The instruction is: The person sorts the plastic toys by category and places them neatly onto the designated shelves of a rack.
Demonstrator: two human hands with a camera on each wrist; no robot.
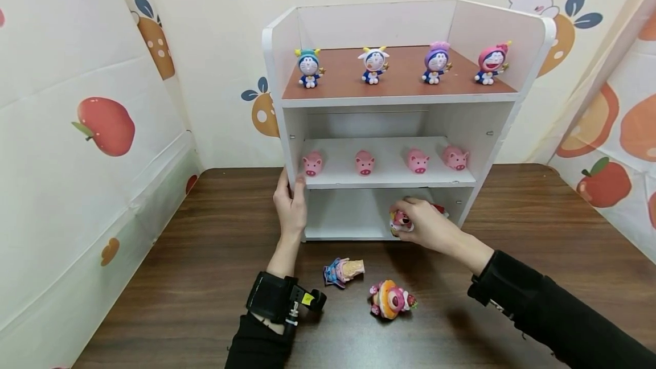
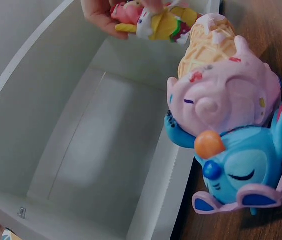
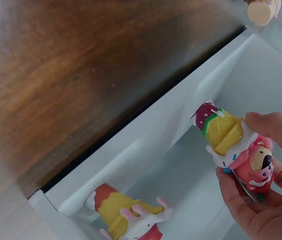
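My right hand (image 1: 422, 222) holds a pink bear figurine (image 3: 253, 160) with a yellow waffle-cone base, at the bottom shelf (image 1: 348, 215) of a white shelf unit. Thumb and fingers pinch it around the bear's body, and the cone end points toward the shelf's front lip. Beside it on that shelf stands a white figurine with pink-tipped ears (image 3: 143, 225) on a cone, mostly hidden behind my hand in the head view. My left hand (image 1: 291, 205) grips the unit's left side panel (image 1: 288, 135), thumb at its front edge.
A blue figurine with a pink swirl cone (image 2: 226, 115) and a pink bear with an orange ring (image 1: 390, 299) lie on the wooden table (image 1: 205, 278) before the unit. Several pink pigs (image 1: 365, 163) line the middle shelf; several blue-and-white cat figurines (image 1: 374, 65) stand on top.
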